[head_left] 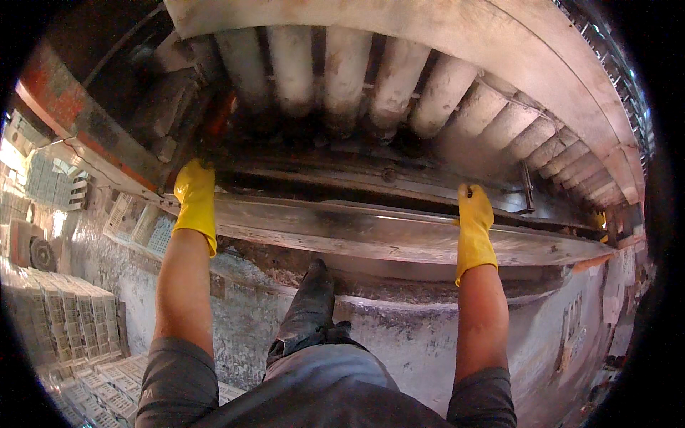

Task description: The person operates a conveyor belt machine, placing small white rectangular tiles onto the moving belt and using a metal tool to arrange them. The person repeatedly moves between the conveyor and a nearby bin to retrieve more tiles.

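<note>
Both my hands wear yellow rubber gloves and reach forward to a long, dirty metal rail (342, 227) that runs across in front of me. At the rail's left end, beside a rusty red beam, my left hand (194, 194) is closed. Its fingertips go into shadow, so what they hold is hidden. Farther right, my right hand (474, 210) is curled closed over the rail's upper edge. Behind the rail lies a dark trough, and a row of thick, dusty rollers (347, 78) stands beyond it.
A broad, pale curved guard (457, 28) arches over the rollers. The rusty red beam (64, 107) slopes down from the far left. Stacks of pale plastic crates (75, 314) stand at the lower left. A stained low wall (399, 339) lies below the rail, by my leg.
</note>
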Motion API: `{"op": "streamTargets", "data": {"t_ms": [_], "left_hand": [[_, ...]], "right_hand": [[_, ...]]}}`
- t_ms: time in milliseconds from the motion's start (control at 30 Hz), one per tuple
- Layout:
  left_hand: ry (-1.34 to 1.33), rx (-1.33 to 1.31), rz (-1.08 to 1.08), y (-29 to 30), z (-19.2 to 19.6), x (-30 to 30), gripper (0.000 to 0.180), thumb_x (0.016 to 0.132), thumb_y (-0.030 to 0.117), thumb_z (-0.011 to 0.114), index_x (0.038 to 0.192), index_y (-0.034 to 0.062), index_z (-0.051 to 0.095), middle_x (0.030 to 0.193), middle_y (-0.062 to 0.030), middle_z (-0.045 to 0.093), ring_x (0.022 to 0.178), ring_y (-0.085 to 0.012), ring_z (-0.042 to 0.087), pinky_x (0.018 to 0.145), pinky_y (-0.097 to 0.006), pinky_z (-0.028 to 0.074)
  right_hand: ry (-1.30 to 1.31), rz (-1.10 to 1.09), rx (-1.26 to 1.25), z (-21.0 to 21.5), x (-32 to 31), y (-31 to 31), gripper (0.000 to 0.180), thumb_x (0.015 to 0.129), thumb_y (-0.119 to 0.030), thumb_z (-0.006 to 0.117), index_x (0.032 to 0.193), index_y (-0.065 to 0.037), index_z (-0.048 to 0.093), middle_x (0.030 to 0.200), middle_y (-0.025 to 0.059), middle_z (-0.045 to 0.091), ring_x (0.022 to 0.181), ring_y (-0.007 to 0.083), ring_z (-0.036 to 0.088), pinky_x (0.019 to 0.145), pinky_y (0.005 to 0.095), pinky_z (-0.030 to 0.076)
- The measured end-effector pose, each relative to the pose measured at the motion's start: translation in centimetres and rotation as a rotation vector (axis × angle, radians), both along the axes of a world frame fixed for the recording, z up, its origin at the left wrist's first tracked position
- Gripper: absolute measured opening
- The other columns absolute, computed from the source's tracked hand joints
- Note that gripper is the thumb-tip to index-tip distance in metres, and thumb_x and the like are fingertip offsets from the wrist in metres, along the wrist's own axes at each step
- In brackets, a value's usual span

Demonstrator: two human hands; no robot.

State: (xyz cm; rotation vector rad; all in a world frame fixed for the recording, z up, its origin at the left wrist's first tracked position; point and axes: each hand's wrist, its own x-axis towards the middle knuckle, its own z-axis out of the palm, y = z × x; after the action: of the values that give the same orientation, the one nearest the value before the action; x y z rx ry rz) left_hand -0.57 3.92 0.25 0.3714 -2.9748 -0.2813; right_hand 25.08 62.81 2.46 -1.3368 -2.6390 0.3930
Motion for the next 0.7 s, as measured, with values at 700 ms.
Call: {"op": "streamTargets", "data": {"t_ms": [700], "left_hand": [[0.176, -0.269, -0.562, -0.7, -5.0, -5.8, 0.036, 0.099, 0.029, 0.060, 0.123, 0.0059, 0.074, 0.121, -0.0196, 0.071, 0.113, -0.0376, 0.066, 0.099, -0.050, 0.051]], "right_hand": [[0.281, -0.112, 0.102, -1.9, -0.1, -0.5, 0.031, 0.095, -0.041, 0.066, 0.096, -0.012, 0.074, 0.102, 0.0144, 0.077, 0.099, 0.0396, 0.072, 0.086, 0.0547, 0.055]]}}
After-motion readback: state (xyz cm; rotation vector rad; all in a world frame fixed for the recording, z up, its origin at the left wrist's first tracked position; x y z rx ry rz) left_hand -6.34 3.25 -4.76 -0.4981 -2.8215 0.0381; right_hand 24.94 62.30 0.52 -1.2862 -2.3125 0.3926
